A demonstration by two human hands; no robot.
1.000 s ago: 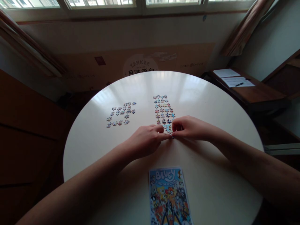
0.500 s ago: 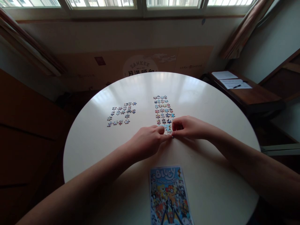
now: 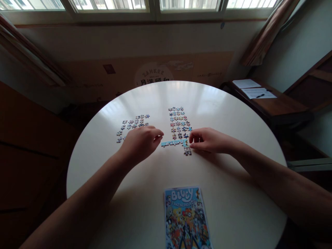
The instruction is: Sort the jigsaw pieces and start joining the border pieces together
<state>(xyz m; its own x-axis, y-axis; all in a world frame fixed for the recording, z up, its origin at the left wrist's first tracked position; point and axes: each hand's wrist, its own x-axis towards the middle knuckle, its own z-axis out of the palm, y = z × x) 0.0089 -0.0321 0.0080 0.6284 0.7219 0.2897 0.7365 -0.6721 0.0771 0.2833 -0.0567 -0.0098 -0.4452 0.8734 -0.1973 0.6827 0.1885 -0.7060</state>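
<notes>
On the round white table (image 3: 145,211), a joined strip of jigsaw puzzle (image 3: 173,142) with a light-blue edge runs sideways, with a small joined section (image 3: 187,150) hanging down at its right end. My left hand (image 3: 141,140) hovers left of the strip, its thumb and index finger slightly apart and nothing visible between them. At the strip's right end is my right hand (image 3: 206,140), fingers curled, with a gap between thumb and index fingertips. Whether it touches the puzzle's edge I cannot tell. Loose puzzle pieces (image 3: 178,122) lie in rows just beyond the strip.
More loose pieces (image 3: 129,124) spread on the left, partly hidden by my left hand. A colourful Bluey picture sheet (image 3: 185,218) lies at the near side. Papers (image 3: 258,93) with a pen rest on a wooden side table (image 3: 287,107) at the right.
My left hand has pulled back from the joined puzzle to the left, uncovering the strip. My right hand has stayed by its right end, with the fingertips farther apart.
</notes>
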